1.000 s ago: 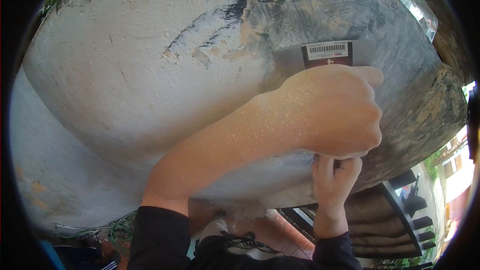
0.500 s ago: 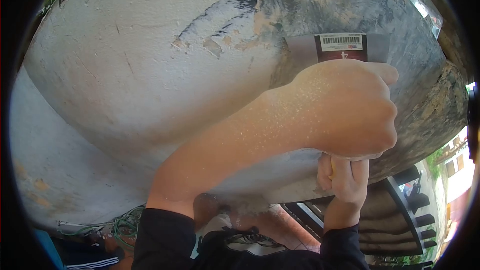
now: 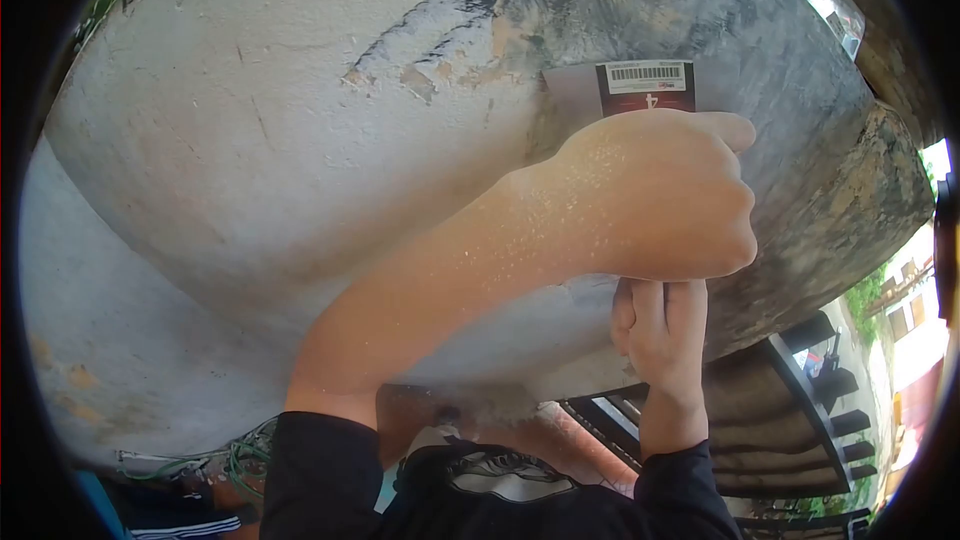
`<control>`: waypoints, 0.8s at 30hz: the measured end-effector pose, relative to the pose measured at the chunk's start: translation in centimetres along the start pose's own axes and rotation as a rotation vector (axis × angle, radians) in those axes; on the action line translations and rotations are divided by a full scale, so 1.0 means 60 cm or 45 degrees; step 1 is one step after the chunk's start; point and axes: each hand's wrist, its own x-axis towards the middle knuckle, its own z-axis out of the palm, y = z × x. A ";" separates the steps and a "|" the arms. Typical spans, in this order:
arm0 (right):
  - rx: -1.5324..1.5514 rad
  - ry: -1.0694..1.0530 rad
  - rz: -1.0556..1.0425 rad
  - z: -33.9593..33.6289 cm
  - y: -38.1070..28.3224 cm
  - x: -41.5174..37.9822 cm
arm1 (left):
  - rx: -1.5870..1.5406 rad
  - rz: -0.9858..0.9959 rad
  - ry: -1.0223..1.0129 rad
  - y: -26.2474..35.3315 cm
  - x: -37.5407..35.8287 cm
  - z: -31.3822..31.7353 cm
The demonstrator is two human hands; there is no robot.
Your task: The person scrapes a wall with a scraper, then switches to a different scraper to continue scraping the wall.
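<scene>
A wide, flat putty knife lies with its grey blade against a large, rounded, weathered surface. A dark label with a barcode and the number 4 shows on the blade. My left hand is closed in a fist over the lower part of the knife, its arm reaching across from the left and its wrist speckled with pale dust. Directly below, my right hand points upward, some fingers curled and two passing under the left fist. The handle is hidden beneath both hands.
Dark streaks and flaking patches mark the upper surface. Black slatted metalwork stands at lower right. A green hose lies at lower left, near another person's dark, striped clothing.
Both hands and the putty knife have shifted left and slightly upward. The view itself has moved a little too. A yellow bit between my right fingers no longer shows.
</scene>
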 end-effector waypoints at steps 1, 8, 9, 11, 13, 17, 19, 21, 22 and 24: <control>0.003 -0.006 -0.004 0.003 0.000 -0.002 | 0.008 0.003 0.015 0.000 -0.001 0.000; 0.434 0.087 0.244 0.040 0.008 -0.003 | -0.029 0.083 -0.087 -0.003 -0.008 -0.002; 0.548 0.065 0.267 0.044 0.007 -0.002 | 0.000 0.115 -0.111 -0.003 -0.010 -0.004; 0.571 0.063 0.242 0.058 0.011 -0.006 | 0.029 0.152 -0.135 -0.003 -0.012 -0.004; 0.590 0.062 0.215 0.073 0.027 -0.010 | -0.019 0.206 -0.170 -0.005 -0.015 -0.002; 0.649 0.063 0.092 0.102 0.047 -0.013 | -0.042 0.257 -0.273 -0.006 -0.025 -0.002; 0.696 0.076 0.092 0.112 0.049 -0.015 | 0.160 0.228 -0.324 0.001 -0.029 0.002; 0.347 0.060 -0.008 0.122 0.054 -0.021 | 0.111 0.278 -0.329 -0.005 -0.035 0.002; 0.345 0.062 -0.007 0.131 0.054 -0.024 | 0.066 0.332 -0.335 -0.009 -0.037 -0.001; 0.324 0.137 -0.036 0.156 0.051 -0.028 | -0.016 0.324 -0.405 -0.009 -0.039 -0.015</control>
